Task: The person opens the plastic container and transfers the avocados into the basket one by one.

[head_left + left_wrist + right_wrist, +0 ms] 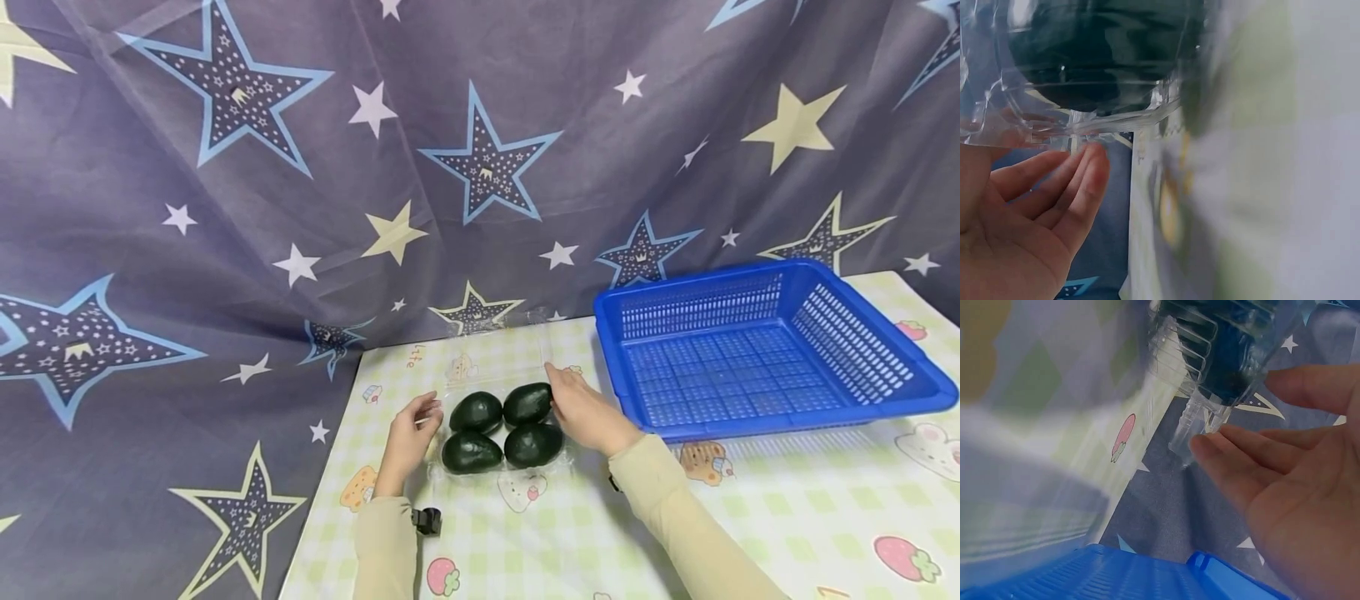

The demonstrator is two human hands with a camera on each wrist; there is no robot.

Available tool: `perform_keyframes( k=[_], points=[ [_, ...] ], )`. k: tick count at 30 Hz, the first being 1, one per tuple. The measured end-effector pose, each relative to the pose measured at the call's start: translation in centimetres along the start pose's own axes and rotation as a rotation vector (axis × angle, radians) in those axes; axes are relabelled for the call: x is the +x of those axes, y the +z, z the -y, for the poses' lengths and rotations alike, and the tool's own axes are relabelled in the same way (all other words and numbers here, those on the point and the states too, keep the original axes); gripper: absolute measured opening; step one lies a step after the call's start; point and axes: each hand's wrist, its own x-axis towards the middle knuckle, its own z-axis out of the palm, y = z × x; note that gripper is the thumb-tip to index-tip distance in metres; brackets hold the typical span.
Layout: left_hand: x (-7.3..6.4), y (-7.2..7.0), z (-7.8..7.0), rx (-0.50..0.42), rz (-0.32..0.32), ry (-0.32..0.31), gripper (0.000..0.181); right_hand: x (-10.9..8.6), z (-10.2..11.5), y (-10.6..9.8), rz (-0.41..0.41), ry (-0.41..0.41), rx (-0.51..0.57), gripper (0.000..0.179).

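Note:
Several dark green avocados sit in a clear plastic clamshell box on the table. Its transparent lid stands open toward the curtain. At the box's left side, my left hand holds the edge between thumb and fingers; the thumb shows through the plastic in the left wrist view. My right hand holds the right side, its thumb by an avocado and its fingertips on the clear rim near the hinge. Some fingertips are hidden in the head view.
A large blue plastic basket with slatted walls stands right of my right hand. Beneath everything lies a green-and-white checked tablecloth with cartoon prints. Close behind the table hangs a dark star-patterned curtain.

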Motion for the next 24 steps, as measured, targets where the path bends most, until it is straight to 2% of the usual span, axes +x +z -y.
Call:
perform_keyframes(
  k=[9,18,24],
  points=[
    [-0.4,0.2,0.0,-0.030,-0.009,-0.009,0.044,-0.1,0.3,0.1,0.005,0.019,-0.039,0.059],
    [-0.6,-0.3,0.0,-0.053,-0.022,-0.049,0.039,0.6,0.5,0.8,-0.083,-0.104,-0.150,0.058],
    [-0.7,-0.8,-0.4,-0.169,0.024,-0.115,0.042,1.1,0.9,1.0,-0.094,-0.214,-0.218,0.050]
  ],
)
